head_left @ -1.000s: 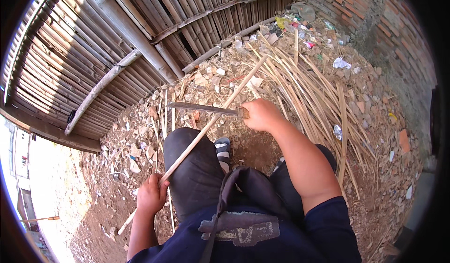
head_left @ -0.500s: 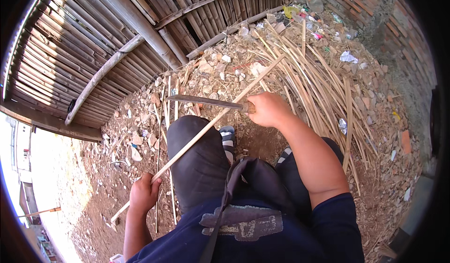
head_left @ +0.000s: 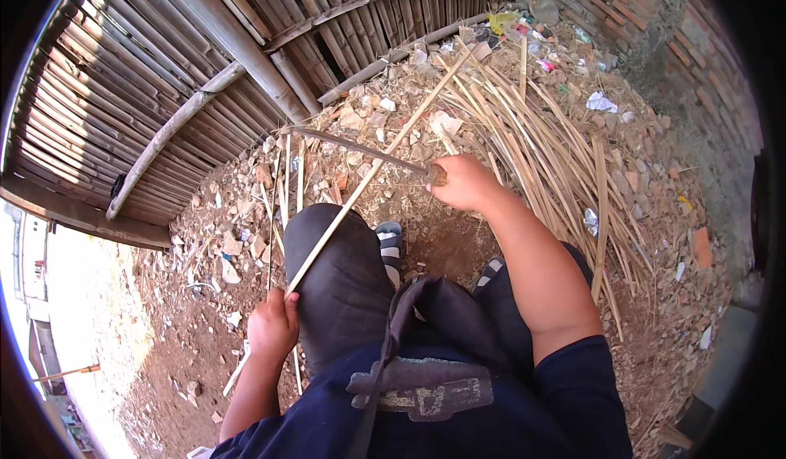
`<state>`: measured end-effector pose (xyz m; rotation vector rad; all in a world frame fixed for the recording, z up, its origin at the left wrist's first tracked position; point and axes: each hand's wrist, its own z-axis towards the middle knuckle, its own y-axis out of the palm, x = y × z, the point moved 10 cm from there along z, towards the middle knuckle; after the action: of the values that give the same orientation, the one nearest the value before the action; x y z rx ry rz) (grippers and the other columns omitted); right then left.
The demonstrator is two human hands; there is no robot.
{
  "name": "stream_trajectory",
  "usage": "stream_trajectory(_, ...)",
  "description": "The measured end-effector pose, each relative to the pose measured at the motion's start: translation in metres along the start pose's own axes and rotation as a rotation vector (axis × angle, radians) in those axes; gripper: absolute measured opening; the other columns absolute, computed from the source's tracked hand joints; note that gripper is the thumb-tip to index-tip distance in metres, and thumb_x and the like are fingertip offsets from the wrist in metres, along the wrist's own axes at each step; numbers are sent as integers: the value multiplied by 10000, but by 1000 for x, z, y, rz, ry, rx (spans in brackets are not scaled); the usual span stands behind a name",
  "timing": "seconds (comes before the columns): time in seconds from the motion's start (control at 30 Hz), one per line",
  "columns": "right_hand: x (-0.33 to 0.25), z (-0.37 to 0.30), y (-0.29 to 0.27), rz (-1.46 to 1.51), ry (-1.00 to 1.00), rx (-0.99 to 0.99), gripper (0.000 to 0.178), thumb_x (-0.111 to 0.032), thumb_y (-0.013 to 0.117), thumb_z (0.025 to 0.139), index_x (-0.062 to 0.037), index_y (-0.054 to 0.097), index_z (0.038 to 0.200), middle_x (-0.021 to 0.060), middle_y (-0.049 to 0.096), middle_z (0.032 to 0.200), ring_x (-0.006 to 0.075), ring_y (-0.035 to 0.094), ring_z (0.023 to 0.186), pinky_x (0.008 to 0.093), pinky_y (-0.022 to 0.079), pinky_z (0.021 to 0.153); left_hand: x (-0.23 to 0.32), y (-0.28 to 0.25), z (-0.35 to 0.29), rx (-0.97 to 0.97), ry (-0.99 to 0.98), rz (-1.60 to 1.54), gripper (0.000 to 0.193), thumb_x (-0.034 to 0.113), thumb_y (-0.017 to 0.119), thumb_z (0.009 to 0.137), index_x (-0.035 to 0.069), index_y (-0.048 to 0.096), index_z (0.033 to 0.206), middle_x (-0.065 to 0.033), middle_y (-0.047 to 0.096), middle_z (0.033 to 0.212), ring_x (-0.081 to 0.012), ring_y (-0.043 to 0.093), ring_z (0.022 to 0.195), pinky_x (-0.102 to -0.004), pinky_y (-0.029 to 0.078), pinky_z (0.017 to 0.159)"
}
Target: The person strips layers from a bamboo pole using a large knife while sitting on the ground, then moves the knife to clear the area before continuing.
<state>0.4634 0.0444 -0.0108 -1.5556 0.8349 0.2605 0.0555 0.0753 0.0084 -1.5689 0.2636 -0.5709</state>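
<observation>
My left hand [head_left: 273,325] grips the near end of a long thin bamboo strip [head_left: 368,176] that runs diagonally up and right over my left knee [head_left: 332,254]. Higher up, my right hand [head_left: 463,182] holds the handle of a long dark blade [head_left: 348,145], which points left and crosses the strip. I sit with both knees bent; my striped footwear [head_left: 389,238] shows between them.
A heap of split bamboo strips [head_left: 557,148] lies to the right on rubble-strewn dirt. A bamboo-slat fence [head_left: 164,74] with thick poles runs along the upper left. A brick wall [head_left: 655,9] stands at the upper right, with scraps of litter [head_left: 602,101] near it.
My left hand has drawn the strip's near end closer to my body. The right hand and blade stay at about the same spot across the strip.
</observation>
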Motion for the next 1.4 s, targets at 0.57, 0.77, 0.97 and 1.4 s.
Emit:
stream_trajectory(0.57, -56, -16, 8, -234, -164, 21, 256, -228, 726, 796, -81, 727, 1005, 186, 725, 887, 384, 705, 907, 476, 562, 809, 0, 6, -14, -130, -12, -135, 357, 337, 548, 1053, 33, 525, 868, -269, 617, 677, -516, 622, 681, -591, 483, 624)
stream_trajectory(0.77, 14, 8, 5, 27, 117, 62, 262, -211, 699, 808, -108, 737, 1046, 183, 723, 892, 387, 706, 913, 479, 565, 827, 8, 5, -8, -191, -43, -111, 368, 347, 551, 1049, 30, 543, 863, -268, 637, 700, -508, 639, 706, -595, 486, 636)
stream_trajectory(0.97, -49, -20, 5, -298, -140, 31, 229, -177, 685, 810, -81, 720, 1015, 186, 723, 906, 402, 703, 916, 492, 565, 827, -2, 13, -18, -191, -60, -88, 363, 340, 551, 1048, 20, 544, 876, -280, 634, 699, -516, 638, 697, -599, 489, 629)
stream_trajectory(1.4, -35, -12, 3, -147, -26, -23, 292, -216, 711, 787, -76, 730, 1042, 207, 731, 995, 408, 697, 971, 493, 560, 875, 3, 10, -14, -134, -25, -35, 342, 334, 556, 1043, 40, 518, 874, -259, 640, 691, -499, 643, 657, -597, 500, 606)
